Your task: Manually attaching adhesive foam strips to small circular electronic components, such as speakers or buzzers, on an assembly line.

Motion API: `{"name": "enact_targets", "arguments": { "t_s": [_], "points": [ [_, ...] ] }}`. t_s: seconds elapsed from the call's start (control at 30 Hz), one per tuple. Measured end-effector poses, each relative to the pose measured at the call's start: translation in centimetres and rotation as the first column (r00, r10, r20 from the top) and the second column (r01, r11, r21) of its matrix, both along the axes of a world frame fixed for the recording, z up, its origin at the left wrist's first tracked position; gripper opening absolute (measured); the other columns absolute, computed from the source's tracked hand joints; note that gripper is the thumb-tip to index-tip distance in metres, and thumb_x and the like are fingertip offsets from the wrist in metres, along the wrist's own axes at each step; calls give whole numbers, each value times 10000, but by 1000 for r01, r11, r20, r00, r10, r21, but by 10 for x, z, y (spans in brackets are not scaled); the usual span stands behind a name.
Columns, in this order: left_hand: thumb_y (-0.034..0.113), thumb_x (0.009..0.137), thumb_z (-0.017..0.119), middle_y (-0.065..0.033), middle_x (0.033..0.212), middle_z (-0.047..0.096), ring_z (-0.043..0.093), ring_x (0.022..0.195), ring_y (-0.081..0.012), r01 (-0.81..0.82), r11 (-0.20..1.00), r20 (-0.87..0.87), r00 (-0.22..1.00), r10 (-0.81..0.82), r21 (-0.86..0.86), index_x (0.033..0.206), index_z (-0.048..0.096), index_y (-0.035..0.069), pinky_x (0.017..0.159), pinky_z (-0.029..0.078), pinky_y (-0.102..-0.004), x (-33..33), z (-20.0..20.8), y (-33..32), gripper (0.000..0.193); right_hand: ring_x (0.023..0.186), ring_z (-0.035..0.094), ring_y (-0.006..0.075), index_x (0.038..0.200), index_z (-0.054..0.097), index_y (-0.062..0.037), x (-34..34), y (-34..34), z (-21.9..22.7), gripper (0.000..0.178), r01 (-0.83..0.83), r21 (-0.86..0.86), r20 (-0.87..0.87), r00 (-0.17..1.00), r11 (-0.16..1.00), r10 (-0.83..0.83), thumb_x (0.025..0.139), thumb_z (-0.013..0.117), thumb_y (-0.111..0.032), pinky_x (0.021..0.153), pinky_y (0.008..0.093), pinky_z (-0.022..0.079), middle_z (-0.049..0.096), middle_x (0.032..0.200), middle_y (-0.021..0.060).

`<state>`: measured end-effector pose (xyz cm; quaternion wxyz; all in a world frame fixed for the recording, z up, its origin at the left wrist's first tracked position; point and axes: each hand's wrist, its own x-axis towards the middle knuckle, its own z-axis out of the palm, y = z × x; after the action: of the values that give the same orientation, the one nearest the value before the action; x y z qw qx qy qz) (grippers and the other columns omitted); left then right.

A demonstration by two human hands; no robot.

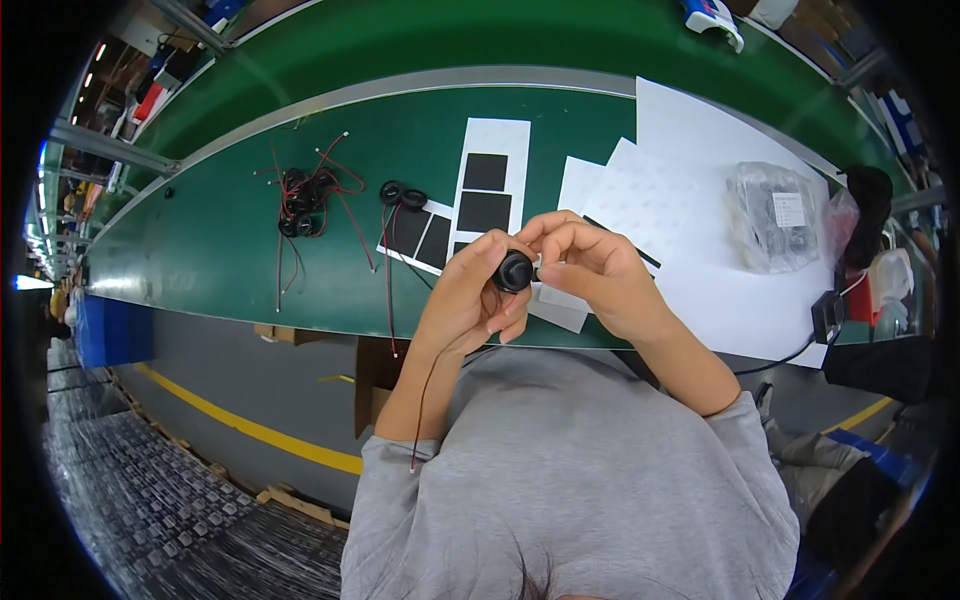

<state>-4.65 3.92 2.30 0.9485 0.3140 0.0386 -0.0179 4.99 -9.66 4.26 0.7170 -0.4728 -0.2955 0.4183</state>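
Green surface (220, 255) ahead: over its near side, your left fingers (480, 264) grip a round black part (514, 271); your right fingers (562, 277) bunch beside it, their hold unclear. You're seemingly working its edge; next calls for steadiness.

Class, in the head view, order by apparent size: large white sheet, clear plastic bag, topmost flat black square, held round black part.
1. Large white sheet
2. Clear crumpled plastic bag
3. Unranked: topmost flat black square and round black part look alike.
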Motion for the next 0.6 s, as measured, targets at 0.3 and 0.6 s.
{"name": "enact_targets", "arguments": {
  "t_s": [0.3,0.6],
  "points": [
    [296,901,376,-73,558,438,333,340,-85,-66,997,-88,994,70,46,850,453,4,309,346,-229,-2,2,-8,306,794,544,94,777,529,-8,-5,-2,-7,38,23,-19,-82,996,1000,-25,787,554,-34,752,222,420,433,1056,63],
    [272,900,386,-73,556,447,339,342,-78,-111,992,-96,989,116,60,854,440,14,308,351,-219,-1,3,-11,268,802,534,94,790,530,-1,-9,1,-14,16,50,21,-105,993,999,-48,789,535,-16,767,232,417,420,1055,64]
  ]
}}
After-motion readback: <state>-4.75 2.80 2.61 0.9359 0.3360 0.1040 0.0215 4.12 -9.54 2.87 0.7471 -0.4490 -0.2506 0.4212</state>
